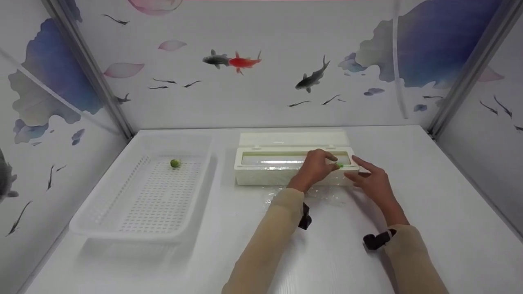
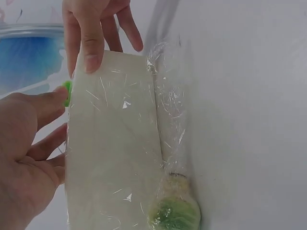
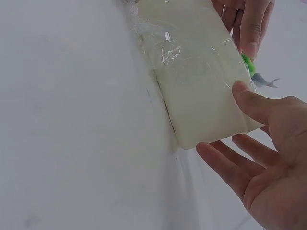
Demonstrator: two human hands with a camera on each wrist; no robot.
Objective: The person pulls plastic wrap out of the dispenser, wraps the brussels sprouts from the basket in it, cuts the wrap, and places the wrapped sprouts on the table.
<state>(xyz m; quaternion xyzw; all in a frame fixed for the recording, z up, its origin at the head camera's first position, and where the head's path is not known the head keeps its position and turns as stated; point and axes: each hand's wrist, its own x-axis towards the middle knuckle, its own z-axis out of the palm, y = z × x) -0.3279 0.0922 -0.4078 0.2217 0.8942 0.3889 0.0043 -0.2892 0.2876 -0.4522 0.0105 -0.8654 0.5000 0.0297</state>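
A cream cling film dispenser (image 1: 263, 176) stands on the table, its lid (image 1: 292, 138) raised at the back. My left hand (image 1: 314, 168) pinches the small green cutter slider (image 1: 340, 165) between thumb and finger near the box's right end. My right hand (image 1: 372, 179) grips that end, thumb on the front edge and fingers by the end face. Clear cling film (image 2: 170, 103) drapes down the front and lies crumpled at the foot. Under the film, a green vegetable with a pale end (image 2: 175, 211) shows in the left wrist view; my left arm hides it in the head view.
A white perforated plastic basket (image 1: 157, 204) sits on the left of the table, with one small round green vegetable (image 1: 175, 163) in it. Patterned panels (image 1: 261, 102) with painted fish enclose the table at the back and sides.
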